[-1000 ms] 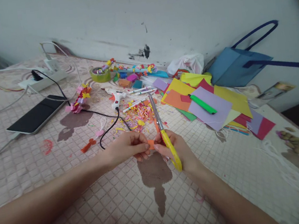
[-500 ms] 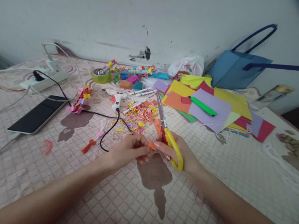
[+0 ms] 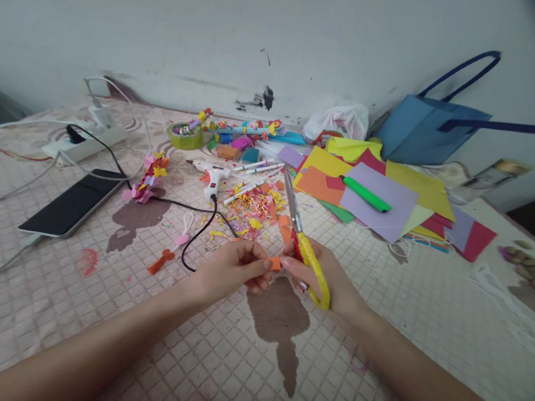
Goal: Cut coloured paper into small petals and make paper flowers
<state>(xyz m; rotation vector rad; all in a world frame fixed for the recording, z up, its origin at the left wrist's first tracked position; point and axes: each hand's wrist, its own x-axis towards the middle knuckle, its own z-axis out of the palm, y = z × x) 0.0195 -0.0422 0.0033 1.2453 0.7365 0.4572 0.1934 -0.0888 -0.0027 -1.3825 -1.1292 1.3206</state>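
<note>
My left hand (image 3: 230, 270) pinches a small orange paper piece (image 3: 275, 264) between thumb and fingers. My right hand (image 3: 322, 278) grips yellow-handled scissors (image 3: 304, 241), their closed blades pointing away toward the wall. A fingertip of the right hand also touches the orange piece. Both hands hover just above a patterned pink bed cover (image 3: 218, 360), over a brown print. An orange strip (image 3: 284, 227) lies just beyond the hands, by the blades.
Beyond the hands lie paper scraps (image 3: 249, 206), a white glue gun (image 3: 214, 175) with black cord, markers, and a coloured paper stack (image 3: 382, 190) with a green highlighter (image 3: 366, 193). A phone (image 3: 72, 203) and power strip (image 3: 87, 144) sit left; a blue bag (image 3: 428, 127) leans against the wall.
The scissors' blades have swung slightly to the right and more upright. Both hands keep hold of the orange piece in nearly the same place.
</note>
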